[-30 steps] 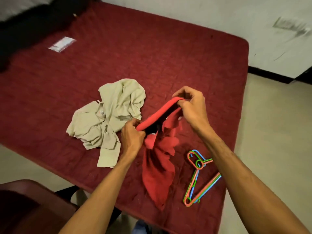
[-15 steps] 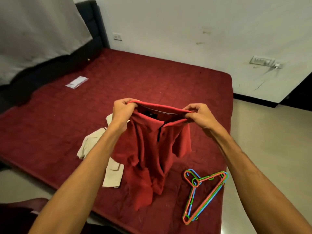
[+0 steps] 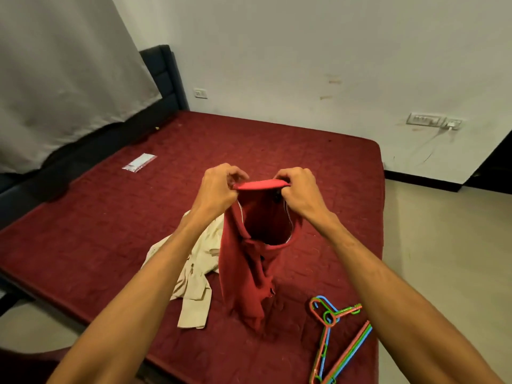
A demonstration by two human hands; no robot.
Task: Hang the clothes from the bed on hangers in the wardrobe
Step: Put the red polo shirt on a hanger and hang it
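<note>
Left hand (image 3: 219,191) and right hand (image 3: 299,191) each pinch the red shirt (image 3: 243,273) collar, fingers curled; shirt hangs above bed (image 3: 110,217).

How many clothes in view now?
2: a red shirt held up by left hand and right hand; a beige shirt crumpled on the bed, partly hidden behind it.

Left hand (image 3: 219,189), right hand (image 3: 300,194) pinch red shirt (image 3: 243,273) collar above bed (image 3: 110,217).
</note>
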